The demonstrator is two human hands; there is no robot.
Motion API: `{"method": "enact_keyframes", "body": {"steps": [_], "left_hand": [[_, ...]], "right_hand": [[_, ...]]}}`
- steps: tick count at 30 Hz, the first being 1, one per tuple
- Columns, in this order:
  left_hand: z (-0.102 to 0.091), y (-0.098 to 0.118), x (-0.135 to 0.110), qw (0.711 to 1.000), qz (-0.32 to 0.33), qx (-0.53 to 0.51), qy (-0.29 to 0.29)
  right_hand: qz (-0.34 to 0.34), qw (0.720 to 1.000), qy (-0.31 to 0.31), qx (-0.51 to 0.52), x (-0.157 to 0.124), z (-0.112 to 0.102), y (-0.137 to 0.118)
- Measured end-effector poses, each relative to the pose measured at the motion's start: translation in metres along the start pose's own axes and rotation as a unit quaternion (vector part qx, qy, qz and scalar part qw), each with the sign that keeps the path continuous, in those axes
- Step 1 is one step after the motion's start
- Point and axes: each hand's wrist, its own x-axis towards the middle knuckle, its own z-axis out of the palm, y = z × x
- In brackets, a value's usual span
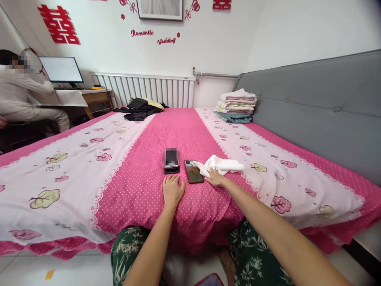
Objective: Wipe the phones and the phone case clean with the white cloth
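My left hand [172, 189] lies flat and open on the pink dotted bedsheet [139, 190], just in front of a phone [172, 160] with a lit screen. A second phone [193, 171] with a dark screen lies beside it to the right. My right hand [214, 177] rests on the sheet with its fingers closed on the near edge of a white cloth [219, 165], which partly overlaps the dark phone's top corner.
A stack of folded towels [236, 105] sits at the far right by the grey headboard [321, 115]. Dark clothes [139, 109] lie at the far edge near the radiator. Another person [20, 99] sits at a desk with a monitor [61, 69] at the left.
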Motion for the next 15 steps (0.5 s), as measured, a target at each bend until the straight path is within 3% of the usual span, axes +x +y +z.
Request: {"method": "enact_keyframes", "body": {"steps": [15], "left_hand": [[0.0,0.0,-0.001,1.0,-0.001,-0.013,0.007]], "right_hand": [[-0.028,0.999,0.003,-0.014,0.012,0.012,0.008]]}}
